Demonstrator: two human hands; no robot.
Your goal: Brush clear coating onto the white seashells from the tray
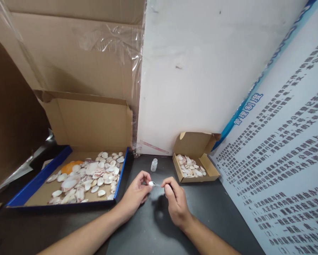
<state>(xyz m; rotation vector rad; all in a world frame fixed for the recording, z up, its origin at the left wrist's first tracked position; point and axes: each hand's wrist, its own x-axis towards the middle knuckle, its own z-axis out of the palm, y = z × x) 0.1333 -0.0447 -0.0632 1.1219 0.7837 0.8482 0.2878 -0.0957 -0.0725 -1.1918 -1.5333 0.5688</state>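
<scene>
My left hand [138, 191] pinches a small white shell [151, 183] between thumb and fingertips, above the dark tabletop. From the right, my right hand [176, 202] holds a thin brush-like tool [158, 185], whose dark tip is at the shell. Just beyond both hands, a small clear bottle with whitish contents [154, 165] stands upright. Many pale shells [95, 171] lie in a blue-edged cardboard box [121, 173] on the left. More shells [189, 166] fill part of a smaller open cardboard box [200, 179] on the right.
A large cardboard sheet with clear tape [76, 56] rises behind the left box. A white panel [185, 78] stands at the back. On the right leans a printed board with blue edging [276, 156]. An orange shell [71, 166] lies in the left box.
</scene>
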